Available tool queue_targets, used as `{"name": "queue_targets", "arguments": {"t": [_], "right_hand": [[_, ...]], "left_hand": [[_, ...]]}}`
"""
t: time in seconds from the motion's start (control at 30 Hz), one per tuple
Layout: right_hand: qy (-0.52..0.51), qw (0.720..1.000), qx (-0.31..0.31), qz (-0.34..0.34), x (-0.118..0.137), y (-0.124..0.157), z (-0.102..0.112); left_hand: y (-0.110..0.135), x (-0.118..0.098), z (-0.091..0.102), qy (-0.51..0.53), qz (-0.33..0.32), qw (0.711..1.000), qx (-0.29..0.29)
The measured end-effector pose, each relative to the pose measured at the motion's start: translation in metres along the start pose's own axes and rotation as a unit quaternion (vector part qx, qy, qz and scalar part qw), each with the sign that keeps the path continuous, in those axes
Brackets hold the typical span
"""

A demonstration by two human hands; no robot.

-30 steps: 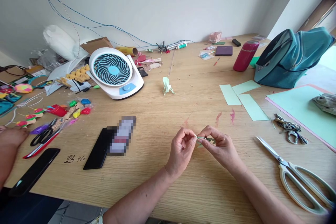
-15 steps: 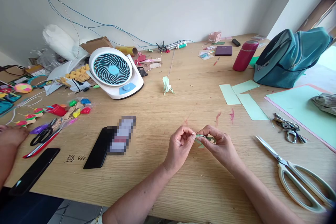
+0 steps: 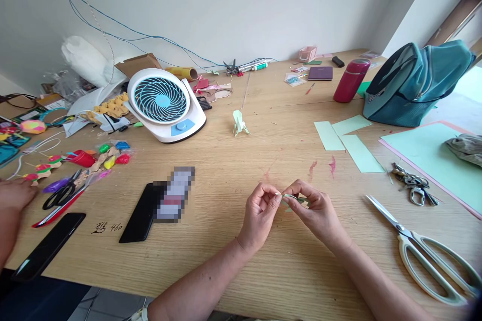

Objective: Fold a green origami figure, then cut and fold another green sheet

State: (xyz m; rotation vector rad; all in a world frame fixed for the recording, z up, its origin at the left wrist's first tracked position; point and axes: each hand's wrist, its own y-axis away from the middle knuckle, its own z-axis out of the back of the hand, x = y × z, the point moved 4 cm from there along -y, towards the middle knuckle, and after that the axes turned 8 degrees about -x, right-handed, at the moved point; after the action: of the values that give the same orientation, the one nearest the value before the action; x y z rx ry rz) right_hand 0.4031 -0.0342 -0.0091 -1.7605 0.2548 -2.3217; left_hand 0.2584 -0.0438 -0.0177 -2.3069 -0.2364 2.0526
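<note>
A small piece of folded light green paper (image 3: 287, 207) is held above the front of the table. My left hand (image 3: 258, 218) pinches its left end between thumb and forefinger. My right hand (image 3: 318, 210) grips the other end the same way, its fingers covering much of the piece. A folded figure of the same pale green paper (image 3: 239, 121) stands on the table beyond my hands. To the right lie several light green paper strips (image 3: 363, 153). Large scissors (image 3: 404, 230) with cream handles rest near my right forearm, blades partly apart.
A white fan (image 3: 161, 103) stands back left. Two phones (image 3: 139, 213) lie left of my hands. Another person's hand (image 3: 17, 194) rests at the far left, near black scissors (image 3: 62, 193). Keys (image 3: 412, 180), a red bottle (image 3: 352, 80) and a teal bag (image 3: 414, 85) are on the right.
Both hands stay almost in place on the folded paper, with the left hand shifted very slightly right. The other person's hand at the far left has moved a little left.
</note>
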Motion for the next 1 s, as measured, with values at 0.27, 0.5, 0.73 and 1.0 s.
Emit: {"name": "queue_targets", "arguments": {"t": [0.27, 0.5, 0.73, 1.0], "right_hand": [[0.053, 0.997, -0.007, 0.062, 0.008, 0.0, 0.0], [0.057, 0.994, 0.009, 0.089, 0.011, 0.0, 0.0], [0.064, 0.991, 0.007, 0.12, 0.011, 0.002, -0.003], [0.067, 0.99, -0.005, 0.124, 0.012, 0.001, 0.0]], "left_hand": [[0.002, -0.002, -0.003, 0.01, 0.014, 1.0, 0.021], [-0.002, -0.015, 0.002, -0.07, -0.096, 0.993, 0.018], [-0.002, -0.02, 0.004, -0.202, -0.202, 0.958, 0.027], [-0.004, -0.024, 0.009, -0.229, -0.251, 0.94, 0.027]]}}
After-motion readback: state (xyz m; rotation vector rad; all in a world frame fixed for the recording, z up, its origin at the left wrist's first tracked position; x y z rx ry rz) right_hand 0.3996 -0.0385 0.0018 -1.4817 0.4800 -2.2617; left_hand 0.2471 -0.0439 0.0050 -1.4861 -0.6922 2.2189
